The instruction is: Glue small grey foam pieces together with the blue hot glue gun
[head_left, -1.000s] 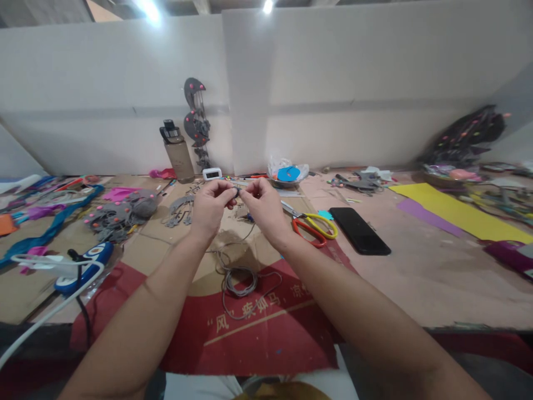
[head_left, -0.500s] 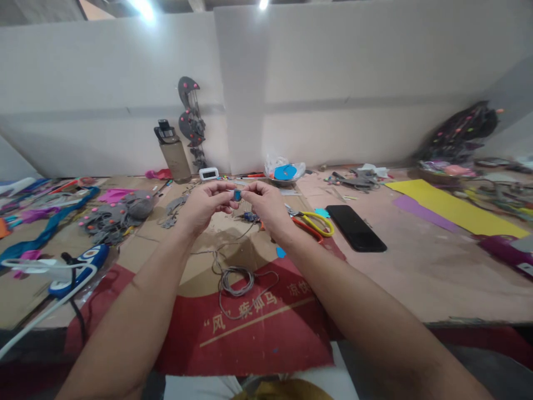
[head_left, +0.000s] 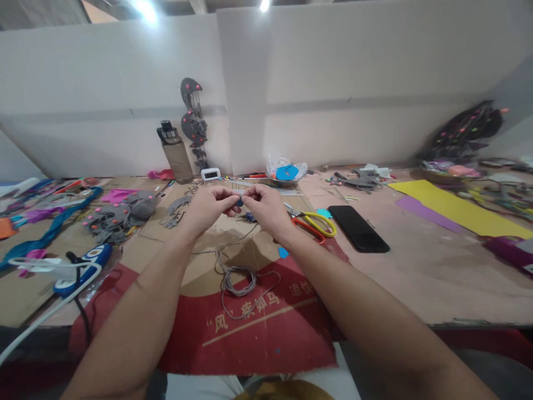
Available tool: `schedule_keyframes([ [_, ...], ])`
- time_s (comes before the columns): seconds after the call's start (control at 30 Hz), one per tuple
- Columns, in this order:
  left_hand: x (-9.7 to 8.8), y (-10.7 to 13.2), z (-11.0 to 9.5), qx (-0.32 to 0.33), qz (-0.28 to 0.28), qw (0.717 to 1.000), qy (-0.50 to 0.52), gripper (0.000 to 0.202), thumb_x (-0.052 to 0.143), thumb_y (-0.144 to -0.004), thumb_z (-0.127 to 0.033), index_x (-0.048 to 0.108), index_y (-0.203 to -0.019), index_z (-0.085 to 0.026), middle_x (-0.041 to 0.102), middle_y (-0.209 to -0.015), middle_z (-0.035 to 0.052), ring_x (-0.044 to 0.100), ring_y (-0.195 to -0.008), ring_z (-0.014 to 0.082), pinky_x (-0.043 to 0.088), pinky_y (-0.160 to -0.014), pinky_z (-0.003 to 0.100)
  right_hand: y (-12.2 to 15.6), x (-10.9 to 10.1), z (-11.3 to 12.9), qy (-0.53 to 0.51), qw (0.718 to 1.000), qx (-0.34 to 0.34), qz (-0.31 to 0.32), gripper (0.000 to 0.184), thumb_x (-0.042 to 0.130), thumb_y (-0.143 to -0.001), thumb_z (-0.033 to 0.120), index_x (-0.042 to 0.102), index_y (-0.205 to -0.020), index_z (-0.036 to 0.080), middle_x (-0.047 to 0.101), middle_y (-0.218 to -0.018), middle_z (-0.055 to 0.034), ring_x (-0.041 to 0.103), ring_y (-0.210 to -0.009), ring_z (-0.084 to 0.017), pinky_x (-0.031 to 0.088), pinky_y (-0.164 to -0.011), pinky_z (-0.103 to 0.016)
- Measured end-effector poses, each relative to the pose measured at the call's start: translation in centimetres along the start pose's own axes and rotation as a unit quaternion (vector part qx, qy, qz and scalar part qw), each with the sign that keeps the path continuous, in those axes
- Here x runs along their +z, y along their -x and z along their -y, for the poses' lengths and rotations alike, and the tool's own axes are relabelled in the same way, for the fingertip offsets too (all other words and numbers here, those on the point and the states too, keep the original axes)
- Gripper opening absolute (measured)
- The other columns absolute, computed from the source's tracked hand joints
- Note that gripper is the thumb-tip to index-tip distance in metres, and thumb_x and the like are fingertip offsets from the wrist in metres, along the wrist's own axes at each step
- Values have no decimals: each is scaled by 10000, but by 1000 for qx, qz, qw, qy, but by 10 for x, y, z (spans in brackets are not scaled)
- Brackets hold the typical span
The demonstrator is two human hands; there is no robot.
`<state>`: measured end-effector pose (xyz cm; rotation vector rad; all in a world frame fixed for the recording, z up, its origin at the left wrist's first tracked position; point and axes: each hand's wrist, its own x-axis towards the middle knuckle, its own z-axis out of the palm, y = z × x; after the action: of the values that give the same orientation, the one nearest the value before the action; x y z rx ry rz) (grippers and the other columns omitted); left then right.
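Between the fingertips of both hands sits a small blue piece (head_left: 239, 202), mostly covered, so its exact kind cannot be made out. My left hand (head_left: 211, 206) pinches it from the left. From the right, my right hand (head_left: 265, 206) pinches it with thumb and forefinger. Just below the fingers a small dark blue item (head_left: 250, 217) lies on the cardboard. Nearer to me, a loose coil of grey cord (head_left: 239, 281) rests on the red printed cardboard (head_left: 250, 347). Scissors (head_left: 318, 223) with yellow and orange handles lie beside my right wrist.
Right of the scissors lies a black phone (head_left: 358, 229), with yellow sheet (head_left: 458, 208) and purple sheet (head_left: 428, 215) beyond. Grey pieces with pink pins (head_left: 120, 215) and a blue-and-white power strip (head_left: 85, 269) are on the left. A bottle (head_left: 177, 155) stands against the wall.
The fingers of both hands have closed further around the small blue piece, and less of it shows. The whole view has shifted slightly; the things on the table stay put.
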<state>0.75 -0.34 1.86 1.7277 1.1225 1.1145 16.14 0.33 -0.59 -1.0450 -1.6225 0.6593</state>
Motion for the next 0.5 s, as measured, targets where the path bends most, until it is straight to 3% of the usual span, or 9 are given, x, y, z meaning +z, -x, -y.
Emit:
schedule_keyframes([
  [0.1,-4,0,0,-19,45,998,25,252,693,-702,-312,717,-901,-159,705,-731,79,657,-644,158,527,-565,250,1,-1,1,23,1000,-14,8,78,523,-722,211,578,-678,177,517,-598,39,424,-547,-95,316,-542,-233],
  [0.23,-5,1,-2,-17,41,999,6,236,702,-694,-346,730,-829,-154,698,-688,76,639,-573,148,528,-552,256,2,0,3,65,997,-39,16,78,526,-742,208,564,-681,177,539,-641,21,461,-598,-107,337,-577,-243],
  [0.3,-5,2,-2,-14,19,1000,-10,234,697,-698,-352,725,-802,-144,693,-665,79,637,-553,151,523,-540,257,3,2,1,55,998,-34,26,68,534,-759,229,567,-773,171,563,-698,9,495,-643,-116,366,-606,-248],
  [0.4,-9,0,2,8,-37,997,-60,210,675,-717,-341,714,-783,-145,687,-638,73,631,-532,151,495,-500,240,3,5,-5,22,999,-10,46,275,553,-776,279,530,-1015,146,594,-822,-25,544,-729,-133,412,-658,-266],
  [0.5,-16,-5,11,54,-98,984,-136,152,632,-742,-300,705,-744,-166,671,-602,42,601,-498,128,453,-476,215,3,6,-7,30,996,3,86,288,559,-783,302,558,-1026,148,623,-881,-50,561,-765,-143,422,-683,-283],
])
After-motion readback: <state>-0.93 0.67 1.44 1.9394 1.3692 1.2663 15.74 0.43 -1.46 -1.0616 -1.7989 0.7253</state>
